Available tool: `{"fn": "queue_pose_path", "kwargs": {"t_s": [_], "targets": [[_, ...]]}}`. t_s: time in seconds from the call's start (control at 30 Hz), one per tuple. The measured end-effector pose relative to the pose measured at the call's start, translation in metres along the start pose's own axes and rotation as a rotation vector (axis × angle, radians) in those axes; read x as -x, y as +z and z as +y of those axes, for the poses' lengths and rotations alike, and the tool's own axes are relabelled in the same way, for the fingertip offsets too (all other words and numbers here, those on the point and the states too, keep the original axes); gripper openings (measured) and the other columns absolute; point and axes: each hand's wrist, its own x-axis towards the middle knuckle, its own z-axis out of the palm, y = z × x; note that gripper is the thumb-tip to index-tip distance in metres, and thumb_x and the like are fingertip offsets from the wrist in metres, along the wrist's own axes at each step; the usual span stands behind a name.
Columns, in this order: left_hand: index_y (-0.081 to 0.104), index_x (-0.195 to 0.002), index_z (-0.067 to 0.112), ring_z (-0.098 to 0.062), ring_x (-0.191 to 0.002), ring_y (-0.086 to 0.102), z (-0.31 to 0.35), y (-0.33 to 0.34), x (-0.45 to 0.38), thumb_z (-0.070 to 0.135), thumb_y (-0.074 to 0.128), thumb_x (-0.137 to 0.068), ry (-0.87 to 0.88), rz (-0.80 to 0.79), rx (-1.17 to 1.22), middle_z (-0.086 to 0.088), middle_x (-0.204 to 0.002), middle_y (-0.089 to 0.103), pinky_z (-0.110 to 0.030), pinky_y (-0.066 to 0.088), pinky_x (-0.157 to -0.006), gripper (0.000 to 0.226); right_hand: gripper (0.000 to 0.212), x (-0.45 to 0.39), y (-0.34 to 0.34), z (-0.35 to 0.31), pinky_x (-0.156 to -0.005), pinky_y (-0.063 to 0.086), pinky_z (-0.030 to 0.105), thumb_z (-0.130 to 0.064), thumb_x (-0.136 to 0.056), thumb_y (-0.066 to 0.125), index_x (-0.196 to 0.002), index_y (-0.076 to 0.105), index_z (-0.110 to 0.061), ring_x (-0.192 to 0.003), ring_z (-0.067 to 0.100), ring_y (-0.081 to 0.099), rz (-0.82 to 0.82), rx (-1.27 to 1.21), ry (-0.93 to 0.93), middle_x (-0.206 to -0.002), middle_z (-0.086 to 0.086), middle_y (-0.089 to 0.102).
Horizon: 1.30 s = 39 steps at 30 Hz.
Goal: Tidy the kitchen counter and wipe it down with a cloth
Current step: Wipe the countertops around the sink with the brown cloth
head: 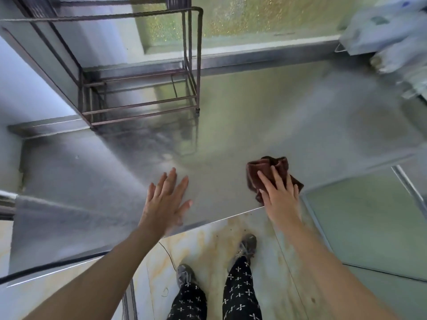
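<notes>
**Ana:** Stainless steel, dull and smeared, that whole kitchen counter (231, 125). From the head camera, the dark maroon crumpled cloth (269, 173) lies near the front edge, under the right hand (280, 195), whose fingers are straight and slightly spread, pressing down on it.

**Ben:** And the left hand (165, 199)?

**Ana:** Flat near the front edge, fingers straight and fanned apart, holding nothing. It looks like a brace, though I can't tell how firmly it bears on the metal.

**Ben:** What could go wrong?

**Ana:** I'd judge the cloth is close enough to the edge that a pull towards the body could drag it off onto the pale marbled floor (208, 250). A wide sweep left might also knock the brown metal wire rack (143, 88) standing at the back left corner.

**Ben:** Anything unclear?

**Ana:** The pale bundle (388, 31) at the upper right is blurred and cut off by the frame; I can't say what it is. Part of the cloth is hidden beneath the palm, and whether it is damp doesn't show.
</notes>
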Motion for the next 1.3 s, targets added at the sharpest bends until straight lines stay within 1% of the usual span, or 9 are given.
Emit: {"fn": "queue_pose_path", "kwargs": {"t_s": [0.17,0.33,0.5,0.67,0.8,0.87,1.0,1.13,1.3], "targets": [[0.012,-0.148,0.028,-0.028,-0.146,0.002,0.024,-0.002,-0.015,0.067,0.005,-0.075,-0.023,0.041,0.105,-0.006,-0.158,0.002,-0.046,0.007,-0.117,0.082,0.049,-0.015,-0.001,-0.032,-0.114,0.006,0.054,-0.034,-0.098,0.037,-0.145,0.025,-0.039,-0.143,0.038,0.000,0.028,-0.226,0.315,-0.159,-0.005,0.006],[0.026,-0.145,0.025,-0.032,-0.144,0.012,0.050,0.000,-0.034,0.075,0.003,-0.074,-0.041,0.056,0.140,-0.011,-0.157,0.014,-0.049,0.012,-0.115,0.090,0.049,0.010,0.011,-0.041,-0.101,0.031,0.062,-0.035,-0.085,0.042,-0.134,0.044,-0.036,-0.131,0.045,0.037,-0.009,-0.080,-0.204,-0.149,-0.002,0.037],[0.026,-0.145,0.023,-0.032,-0.145,0.011,0.089,-0.009,-0.067,0.079,-0.010,-0.072,0.058,0.051,0.117,-0.011,-0.156,0.015,-0.051,0.012,-0.115,0.099,0.049,-0.004,0.001,0.020,-0.104,0.033,0.052,-0.032,-0.083,0.042,-0.131,0.047,-0.038,-0.132,0.034,0.040,-0.049,-0.051,-0.454,-0.148,-0.007,0.039],[0.025,-0.145,0.026,-0.032,-0.144,0.013,0.134,-0.015,-0.102,0.066,0.013,-0.077,0.055,0.069,0.149,-0.009,-0.157,0.015,-0.052,0.014,-0.114,0.080,0.052,-0.042,-0.017,0.108,-0.100,0.035,0.060,-0.034,-0.083,0.041,-0.135,0.041,-0.038,-0.131,0.039,0.040,-0.023,-0.055,-0.111,-0.147,0.000,0.041],[0.022,-0.146,0.027,-0.032,-0.145,0.011,0.165,-0.018,-0.117,0.063,0.008,-0.076,0.041,0.071,0.143,-0.008,-0.157,0.011,-0.051,0.013,-0.115,0.080,0.049,-0.069,-0.032,0.139,-0.113,0.013,0.056,-0.031,-0.098,0.039,-0.145,0.028,-0.036,-0.143,0.037,0.008,0.047,-0.164,0.311,-0.158,-0.001,0.014],[0.019,-0.147,0.029,-0.031,-0.145,0.008,0.177,-0.019,-0.126,0.062,0.004,-0.076,0.026,0.061,0.146,-0.007,-0.158,0.008,-0.051,0.011,-0.115,0.080,0.051,-0.075,-0.033,0.127,-0.113,0.009,0.056,-0.032,-0.097,0.041,-0.145,0.026,-0.036,-0.143,0.039,0.004,0.029,-0.223,0.373,-0.158,-0.002,0.009],[0.017,-0.147,0.031,-0.029,-0.146,0.003,0.199,-0.024,-0.142,0.061,-0.001,-0.072,-0.008,0.041,0.133,-0.006,-0.158,0.004,-0.050,0.007,-0.116,0.083,0.060,-0.054,-0.023,0.118,-0.099,0.032,0.064,-0.032,-0.078,0.065,-0.135,0.045,-0.034,-0.130,0.048,0.037,0.022,-0.081,-0.013,-0.149,0.002,0.038],[0.017,-0.147,0.028,-0.031,-0.145,0.003,0.226,-0.022,-0.158,0.058,0.001,-0.079,0.026,0.013,0.073,-0.008,-0.158,0.005,-0.052,0.007,-0.115,0.076,0.053,-0.042,-0.028,0.157,-0.102,0.032,0.057,-0.035,-0.079,0.047,-0.132,0.045,-0.040,-0.132,0.036,0.040,-0.043,-0.004,-0.341,-0.147,-0.007,0.040],[0.037,-0.140,0.024,-0.037,-0.139,0.029,0.278,-0.010,-0.171,0.051,0.022,-0.088,0.151,0.019,0.024,-0.013,-0.152,0.029,-0.056,0.027,-0.108,0.061,0.077,-0.063,-0.040,0.216,-0.094,0.040,0.060,-0.023,-0.061,0.080,-0.129,0.047,-0.038,-0.123,0.039,0.050,-0.040,-0.033,-0.122,-0.140,-0.002,0.049]]}}
